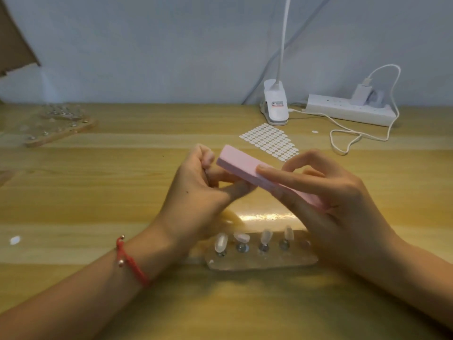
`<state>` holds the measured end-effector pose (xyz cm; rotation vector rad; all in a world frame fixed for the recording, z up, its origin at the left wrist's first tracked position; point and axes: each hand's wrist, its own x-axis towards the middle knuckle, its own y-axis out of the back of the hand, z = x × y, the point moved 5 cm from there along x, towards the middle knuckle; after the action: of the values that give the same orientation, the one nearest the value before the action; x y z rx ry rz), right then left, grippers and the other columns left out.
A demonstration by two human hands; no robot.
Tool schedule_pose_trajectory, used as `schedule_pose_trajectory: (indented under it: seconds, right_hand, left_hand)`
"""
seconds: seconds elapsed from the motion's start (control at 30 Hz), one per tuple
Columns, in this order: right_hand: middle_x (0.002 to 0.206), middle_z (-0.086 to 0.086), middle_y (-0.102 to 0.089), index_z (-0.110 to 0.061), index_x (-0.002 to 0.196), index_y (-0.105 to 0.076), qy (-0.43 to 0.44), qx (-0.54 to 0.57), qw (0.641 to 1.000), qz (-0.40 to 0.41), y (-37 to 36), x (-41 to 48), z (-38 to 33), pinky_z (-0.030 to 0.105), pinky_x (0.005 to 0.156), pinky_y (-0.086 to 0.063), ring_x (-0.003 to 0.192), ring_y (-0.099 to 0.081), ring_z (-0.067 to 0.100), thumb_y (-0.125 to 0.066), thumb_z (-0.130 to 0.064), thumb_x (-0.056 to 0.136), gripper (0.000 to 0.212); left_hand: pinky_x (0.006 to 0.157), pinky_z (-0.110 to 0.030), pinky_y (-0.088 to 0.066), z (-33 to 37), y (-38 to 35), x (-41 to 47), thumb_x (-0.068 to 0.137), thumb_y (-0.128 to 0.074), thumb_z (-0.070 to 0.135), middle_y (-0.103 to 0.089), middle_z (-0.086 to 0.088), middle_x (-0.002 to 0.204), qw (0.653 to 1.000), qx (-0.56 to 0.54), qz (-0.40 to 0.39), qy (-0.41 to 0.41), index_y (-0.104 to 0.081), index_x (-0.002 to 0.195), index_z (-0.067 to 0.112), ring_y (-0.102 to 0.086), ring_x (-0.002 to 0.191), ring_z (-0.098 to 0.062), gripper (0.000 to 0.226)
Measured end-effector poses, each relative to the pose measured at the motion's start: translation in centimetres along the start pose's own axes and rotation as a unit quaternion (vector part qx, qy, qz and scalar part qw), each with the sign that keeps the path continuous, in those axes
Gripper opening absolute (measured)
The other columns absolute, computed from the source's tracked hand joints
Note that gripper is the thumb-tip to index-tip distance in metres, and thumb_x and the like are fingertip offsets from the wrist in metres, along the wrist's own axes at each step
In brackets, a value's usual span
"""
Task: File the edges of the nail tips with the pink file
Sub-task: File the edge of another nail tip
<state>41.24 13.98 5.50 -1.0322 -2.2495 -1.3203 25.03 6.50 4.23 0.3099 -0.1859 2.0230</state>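
Note:
My right hand [326, 192] holds the pink file [242, 165], a long block, slanting up to the left above the table. Its index finger lies along the file's top and the thumb grips from below. My left hand [198, 190] has its fingers curled together under the file's far end; whatever it pinches there is too small and hidden to make out. Below both hands stands a clear holder [264, 260] with several nail tips [241, 238] on small pegs.
A sheet of white oval stickers [270, 141] lies behind the hands. A clip lamp [275, 106], a power strip [350, 110] and a white cable [348, 133] sit at the back right. Another wooden stand with nail tips [58, 123] is at the back left.

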Motion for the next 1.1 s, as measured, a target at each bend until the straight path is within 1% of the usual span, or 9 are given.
schedule_pose_trajectory:
  seconds: [0.17, 0.3, 0.4, 0.53, 0.63, 0.7, 0.87, 1.0, 1.1]
  right_hand:
    - [0.100, 0.004, -0.061, -0.032, 0.120, -0.063, -0.045, 0.035, 0.998, 0.013, 0.8, -0.2, 0.6, 0.033, 0.070, -0.047, 0.091, -0.059, 0.016, -0.062, -0.038, 0.089, 0.032]
    - [0.098, 0.000, -0.062, -0.035, 0.117, -0.065, -0.084, 0.093, 0.992, 0.011, 0.6, 0.0, 0.9, 0.018, 0.066, -0.041, 0.092, -0.057, 0.016, -0.059, -0.038, 0.091, 0.027]
    - [0.102, -0.003, -0.063, -0.036, 0.117, -0.066, -0.122, 0.102, 0.987, 0.020, 1.3, 0.1, 1.8, 0.026, 0.067, -0.045, 0.093, -0.057, 0.015, -0.056, -0.040, 0.085, 0.034]
    - [0.102, -0.004, -0.060, -0.042, 0.116, -0.065, -0.147, 0.008, 0.989, -0.009, 1.6, 0.0, 3.0, 0.029, 0.075, -0.046, 0.093, -0.055, 0.008, -0.050, -0.051, 0.082, 0.038]
    - [0.096, -0.008, -0.059, -0.043, 0.117, -0.068, -0.110, -0.193, 0.972, -0.079, 1.2, -0.2, 2.8, 0.036, 0.063, -0.044, 0.082, -0.055, 0.014, -0.043, -0.055, 0.085, 0.041]
    - [0.093, -0.008, -0.060, -0.042, 0.114, -0.070, -0.087, -0.264, 0.954, -0.117, 0.9, -0.2, 2.6, 0.034, 0.066, -0.040, 0.087, -0.053, 0.016, -0.048, -0.051, 0.085, 0.038]
    - [0.106, -0.010, -0.058, -0.044, 0.110, -0.068, -0.106, -0.215, 0.963, -0.122, 1.4, 1.4, 2.1, 0.032, 0.071, -0.047, 0.093, -0.051, 0.009, -0.041, -0.059, 0.080, 0.043]
    - [0.107, -0.013, -0.062, -0.044, 0.115, -0.067, -0.084, -0.190, 0.961, -0.184, -0.9, 4.2, 1.7, 0.025, 0.078, -0.050, 0.091, -0.055, 0.004, -0.049, -0.044, 0.088, 0.033]
    - [0.102, -0.008, -0.065, -0.035, 0.117, -0.070, -0.055, -0.165, 0.966, -0.193, -3.9, 7.2, 1.7, 0.018, 0.074, -0.041, 0.078, -0.053, 0.001, -0.058, -0.024, 0.095, 0.027]
  left_hand:
    - [0.077, -0.031, -0.049, 0.6, 1.3, 0.5, 0.062, -0.076, 0.026, -0.076, 0.000, 0.084, 1.000, -0.005, 0.022, -0.008, -0.025, 0.083, 0.020, -0.058, 0.084, -0.024, 0.056]
    - [0.074, -0.018, -0.052, 0.4, 1.0, 0.2, 0.068, -0.073, 0.020, -0.076, -0.002, 0.089, 1.000, -0.012, 0.000, -0.003, -0.026, 0.085, 0.018, -0.071, 0.092, -0.013, 0.051]
    - [0.074, -0.015, -0.052, 0.1, 1.3, 0.4, 0.071, -0.072, 0.013, -0.076, -0.005, 0.089, 0.999, -0.032, 0.009, -0.001, -0.026, 0.085, 0.017, -0.071, 0.093, -0.013, 0.048]
    - [0.069, -0.013, -0.051, -0.9, 2.5, 1.0, 0.079, -0.068, -0.002, -0.076, -0.005, 0.088, 0.996, -0.055, 0.063, 0.002, -0.027, 0.087, 0.018, -0.072, 0.087, -0.013, 0.046]
    - [0.065, -0.012, -0.050, -1.2, 3.8, 1.2, 0.081, -0.068, -0.001, -0.076, -0.001, 0.087, 0.991, -0.052, 0.122, -0.013, -0.029, 0.086, 0.020, -0.072, 0.087, -0.013, 0.045]
    - [0.072, -0.014, -0.051, -1.3, 4.5, 1.2, 0.081, -0.070, 0.000, -0.076, -0.001, 0.088, 0.986, -0.058, 0.157, -0.024, -0.030, 0.086, 0.021, -0.072, 0.090, -0.014, 0.045]
    - [0.069, -0.013, -0.050, -1.4, 4.8, 1.1, 0.084, -0.067, 0.002, -0.076, 0.000, 0.089, 0.981, -0.060, 0.181, -0.034, -0.032, 0.090, 0.020, -0.072, 0.088, -0.014, 0.040]
    - [0.066, -0.011, -0.049, -1.2, 4.3, 1.0, 0.087, -0.063, 0.000, -0.076, 0.000, 0.090, 0.985, -0.052, 0.162, -0.041, -0.033, 0.090, 0.018, -0.072, 0.086, -0.012, 0.036]
    - [0.070, -0.011, -0.050, -1.5, 4.9, 1.1, 0.086, -0.065, 0.001, -0.076, 0.002, 0.088, 0.981, -0.061, 0.181, -0.033, -0.033, 0.089, 0.020, -0.071, 0.089, -0.010, 0.038]
